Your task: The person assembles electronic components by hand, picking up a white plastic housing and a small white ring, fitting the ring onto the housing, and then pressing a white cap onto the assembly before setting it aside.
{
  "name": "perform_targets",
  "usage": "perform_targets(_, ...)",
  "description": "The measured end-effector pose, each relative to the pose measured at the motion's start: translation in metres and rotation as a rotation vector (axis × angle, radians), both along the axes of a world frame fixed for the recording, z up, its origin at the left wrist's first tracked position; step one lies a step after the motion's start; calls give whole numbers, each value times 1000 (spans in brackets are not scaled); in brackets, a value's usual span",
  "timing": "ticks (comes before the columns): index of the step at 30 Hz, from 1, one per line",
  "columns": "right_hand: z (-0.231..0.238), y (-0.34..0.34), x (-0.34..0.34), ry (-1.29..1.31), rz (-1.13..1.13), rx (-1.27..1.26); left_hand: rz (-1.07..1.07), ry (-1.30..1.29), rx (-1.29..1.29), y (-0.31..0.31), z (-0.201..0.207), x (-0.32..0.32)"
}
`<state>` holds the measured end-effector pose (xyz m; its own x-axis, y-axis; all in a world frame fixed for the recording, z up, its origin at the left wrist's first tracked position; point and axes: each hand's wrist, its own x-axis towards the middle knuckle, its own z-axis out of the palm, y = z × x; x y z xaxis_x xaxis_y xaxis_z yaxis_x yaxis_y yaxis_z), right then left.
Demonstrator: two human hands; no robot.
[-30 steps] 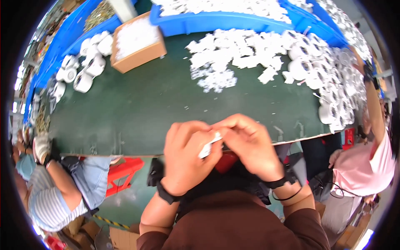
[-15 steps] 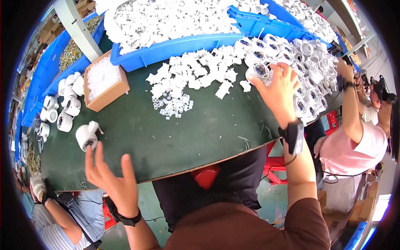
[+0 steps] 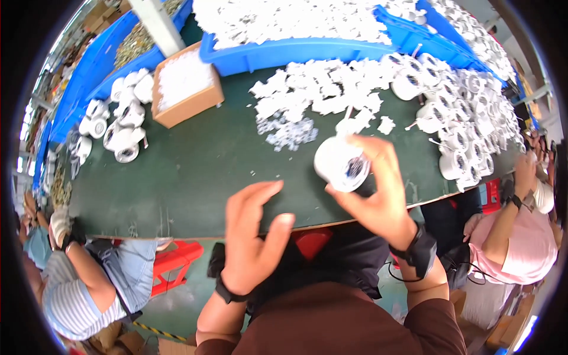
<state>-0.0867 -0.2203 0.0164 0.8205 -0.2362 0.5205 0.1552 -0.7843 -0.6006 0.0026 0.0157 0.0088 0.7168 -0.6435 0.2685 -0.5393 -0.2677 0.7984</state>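
My right hand grips a round white plastic housing with a dark, lens-like face, and holds it above the green table. The thumb is at its near rim and the fingers are on its far side. To its left, my left hand hovers by the front edge with fingers apart and nothing in it. Beyond the held housing lie a pile of small clear plastic pieces and loose white plastic parts. Several similar housings are massed at the right.
More white housings stand at the left beside a cardboard box of translucent pieces. A blue bin heaped with white parts spans the back. A metal post rises behind the box. Co-workers sit at both sides, one in a pink top.
My right hand has taken a housing from the mass at the right and brought it toward the table's middle. My left hand has moved away from the housing at the left, toward the right hand.
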Motion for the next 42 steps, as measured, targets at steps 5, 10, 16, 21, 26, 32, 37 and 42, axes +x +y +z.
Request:
perform_targets(5,-20,56,-2,74,209,156,-86,142,-159,-22,-9,-2)
perform_targets(10,-16,59,0,260,359,523,-36,298,-215,-9,-12,2)
perform_targets(16,22,43,33,289,322,547,-148,125,-200,-9,-5,5)
perform_targets(21,30,45,51,296,408,883,-177,-1,-129,-10,-9,6)
perform_targets(26,26,43,52,262,419,1012,-153,59,-133,-13,-3,6)
perform_targets(32,17,45,65,256,443,1041,-133,82,-183,-12,-10,12)
perform_targets(37,14,46,71,320,412,1154,-71,223,-148,-9,-8,15)
perform_targets(42,10,50,72,290,384,1179,-88,282,-139,-7,-7,19)
